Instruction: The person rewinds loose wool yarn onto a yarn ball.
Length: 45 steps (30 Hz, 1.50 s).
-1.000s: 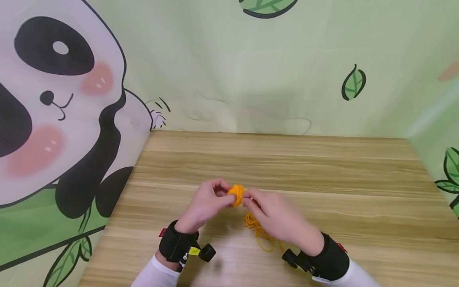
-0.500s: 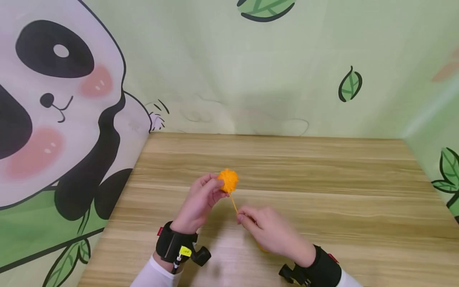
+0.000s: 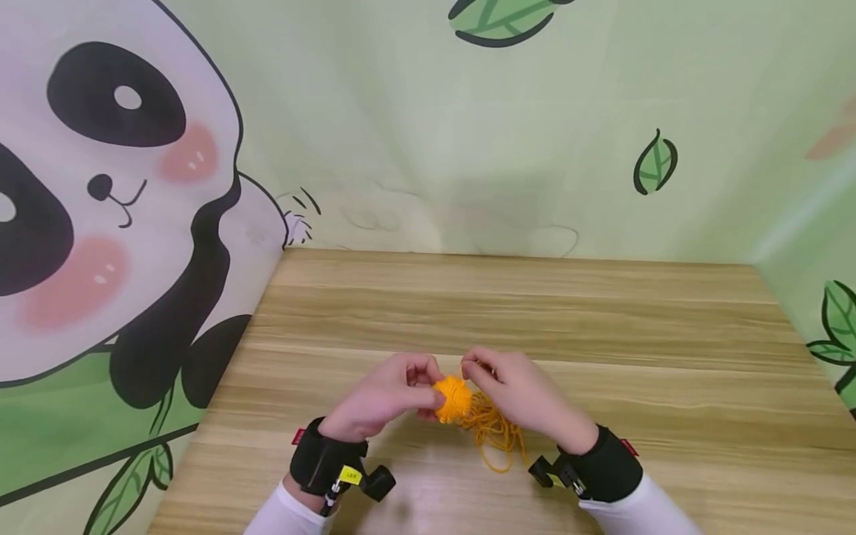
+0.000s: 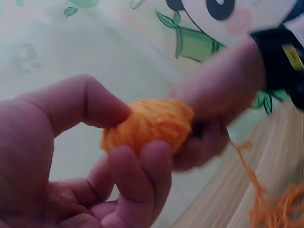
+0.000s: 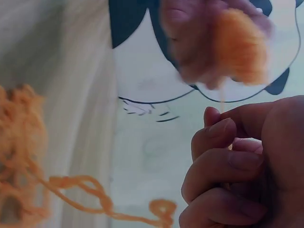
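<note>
My left hand [image 3: 391, 394] pinches a small ball of orange yarn [image 3: 455, 400] between thumb and fingers, above the table. In the left wrist view, the thumb presses one side of the yarn ball [image 4: 156, 121] and fingertips support it from below. Close by on the right, my right hand [image 3: 524, 390] has its fingers curled and pinches the yarn strand [image 5: 222, 97] that runs from the ball. Behind and below the ball lies a loose, tangled heap of the same yarn [image 3: 495, 431], partly covered by the right hand. The ball is blurred in the right wrist view.
A wood-grain table [image 3: 602, 319] spreads under both hands. Behind it stands a pale green backdrop [image 3: 401, 148] with a printed panda [image 3: 134, 186] on the left and leaves. Each wrist wears a black strap [image 3: 328, 455] with a small camera.
The ball was raised and turned with the strand drawn taut toward the lower right half a second ago. Now it is lower and further right, and the right hand has risen beside it.
</note>
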### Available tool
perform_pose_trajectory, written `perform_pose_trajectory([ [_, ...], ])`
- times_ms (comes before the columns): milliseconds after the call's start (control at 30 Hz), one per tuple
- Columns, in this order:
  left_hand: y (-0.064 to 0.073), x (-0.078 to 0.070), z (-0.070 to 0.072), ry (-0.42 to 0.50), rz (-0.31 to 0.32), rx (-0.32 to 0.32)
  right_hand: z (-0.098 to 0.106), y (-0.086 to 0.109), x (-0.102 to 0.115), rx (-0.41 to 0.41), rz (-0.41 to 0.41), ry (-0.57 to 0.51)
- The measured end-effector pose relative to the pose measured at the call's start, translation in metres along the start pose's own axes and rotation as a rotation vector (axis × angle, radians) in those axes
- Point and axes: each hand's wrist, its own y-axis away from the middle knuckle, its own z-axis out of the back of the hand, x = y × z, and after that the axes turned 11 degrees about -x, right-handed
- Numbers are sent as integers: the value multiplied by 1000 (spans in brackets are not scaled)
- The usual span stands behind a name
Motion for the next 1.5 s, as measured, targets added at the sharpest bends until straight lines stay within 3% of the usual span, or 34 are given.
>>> perform_pose_trajectory([
  [100,-4,2,-3,-95,17,-62,10,-2,6,-28,15,15],
  [200,-9,4,-4,-186,12,-174,16,-1,15,-33,30,40],
  [300,-15,7,-3,-203,-5,-287,17,4,24,-14,51,46],
  [500,-25,10,0,-24,-40,-476,9,21,35,13,135,53],
  [600,-28,8,2,108,-49,-519,1,28,35,33,163,38],
  [700,-26,3,3,253,-49,-471,-9,33,27,60,165,-1],
  [800,-19,-3,2,399,-26,-320,-17,32,14,86,127,-32],
  [867,-13,-6,1,445,-1,-201,-20,29,4,101,80,-51],
  [967,-7,-8,-1,403,22,-51,-18,22,-10,100,16,-50],
  [1067,-3,-8,-3,243,16,16,-11,13,-18,71,-8,-22],
  [1167,-2,-6,-4,91,4,35,-2,5,-20,34,-4,22],
  [1267,-5,-3,-4,-8,7,12,9,0,-19,4,7,36],
  [1500,-13,1,-6,-188,48,-182,24,-2,-5,-39,43,44],
])
